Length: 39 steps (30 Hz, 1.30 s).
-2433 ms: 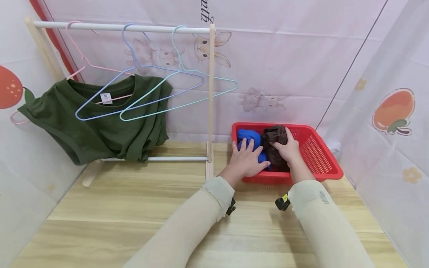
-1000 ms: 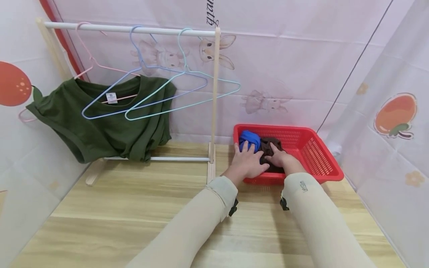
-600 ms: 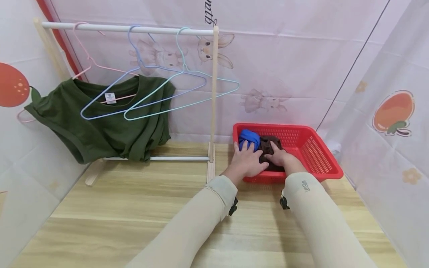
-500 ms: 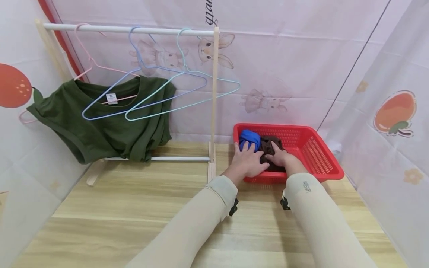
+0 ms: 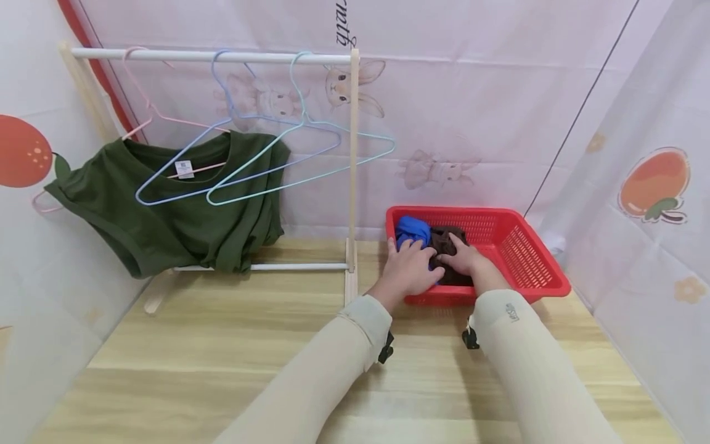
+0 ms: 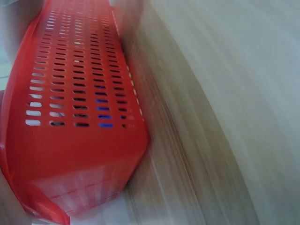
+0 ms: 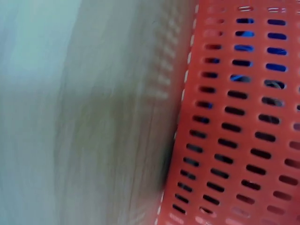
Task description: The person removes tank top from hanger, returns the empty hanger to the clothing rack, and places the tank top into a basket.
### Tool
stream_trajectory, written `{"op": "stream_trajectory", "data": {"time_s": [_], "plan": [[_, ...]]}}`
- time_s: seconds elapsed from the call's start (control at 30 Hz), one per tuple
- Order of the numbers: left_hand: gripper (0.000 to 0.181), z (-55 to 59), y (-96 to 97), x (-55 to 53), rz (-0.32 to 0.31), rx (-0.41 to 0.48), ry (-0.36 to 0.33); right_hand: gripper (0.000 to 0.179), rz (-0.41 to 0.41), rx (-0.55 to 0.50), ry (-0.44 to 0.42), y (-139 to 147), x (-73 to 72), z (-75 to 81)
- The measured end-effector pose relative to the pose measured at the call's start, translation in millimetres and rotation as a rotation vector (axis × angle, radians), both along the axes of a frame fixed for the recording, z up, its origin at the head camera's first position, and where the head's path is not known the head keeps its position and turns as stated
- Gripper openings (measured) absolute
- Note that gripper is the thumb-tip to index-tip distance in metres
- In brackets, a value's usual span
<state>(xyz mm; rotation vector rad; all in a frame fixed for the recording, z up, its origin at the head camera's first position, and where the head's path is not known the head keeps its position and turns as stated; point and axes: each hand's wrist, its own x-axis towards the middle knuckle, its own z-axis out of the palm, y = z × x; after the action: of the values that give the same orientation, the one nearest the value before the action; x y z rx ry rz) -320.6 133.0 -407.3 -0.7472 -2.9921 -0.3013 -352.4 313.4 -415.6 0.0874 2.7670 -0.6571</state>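
In the head view a red plastic basket (image 5: 532, 259) holds a bunched blue cloth (image 5: 413, 227) at its left end and a crumpled dark brown cloth (image 5: 448, 237) beside it. My left hand (image 5: 409, 268) reaches over the near rim, its fingers bent down into the blue cloth and their tips hidden. The right hand (image 5: 468, 258) lies on the brown cloth, thumb and forefinger spread across it. Both wrist views show the basket's slotted outer wall (image 6: 79, 145), with blue visible through the slots; neither view shows the fingers at work.
Left of the basket stands a wooden rack (image 5: 354, 160) with a white rail (image 5: 183, 55). A dark green T-shirt (image 5: 177, 222) hangs there on a pink hanger (image 5: 145, 92). A blue hanger (image 5: 222, 86) and a mint hanger (image 5: 299, 86) hang bare. Fabric walls enclose the wooden table (image 5: 233, 364).
My right hand has lowered the brown cloth, which it held higher earlier, and loosened its fingers over it. The left hand's fingers, straighter before, now bend into the blue cloth.
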Motion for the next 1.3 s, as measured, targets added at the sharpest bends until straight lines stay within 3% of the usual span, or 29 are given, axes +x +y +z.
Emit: {"op": "stream_trajectory", "data": {"time_s": [0.4,0.63,0.73,1.0,1.17,1.3], "plan": [[0.029,7.6,-11.6,6.5,-0.009,0.277,0.085,0.077,-0.152,-0.001,0.257,-8.1,10.0,7.3],[0.041,17.1,-37.8,3.4,-0.035,0.309,0.125,0.061,-0.071,-0.004,0.457,-18.3,3.7,13.4],[0.046,19.6,-53.2,1.5,-0.033,0.302,0.132,0.057,-0.013,-0.038,0.504,-26.4,0.5,17.4],[0.049,30.8,-91.8,-3.3,-0.002,0.398,0.242,0.052,0.124,-0.249,0.565,-81.5,-3.4,43.4],[0.040,40.0,-115.9,-2.2,0.060,0.520,0.296,0.051,0.187,-0.408,0.617,-121.8,-1.5,63.3],[0.038,48.0,-136.5,-1.4,0.100,0.538,0.325,0.055,0.210,-0.532,0.616,-145.7,-3.6,77.0]]}}
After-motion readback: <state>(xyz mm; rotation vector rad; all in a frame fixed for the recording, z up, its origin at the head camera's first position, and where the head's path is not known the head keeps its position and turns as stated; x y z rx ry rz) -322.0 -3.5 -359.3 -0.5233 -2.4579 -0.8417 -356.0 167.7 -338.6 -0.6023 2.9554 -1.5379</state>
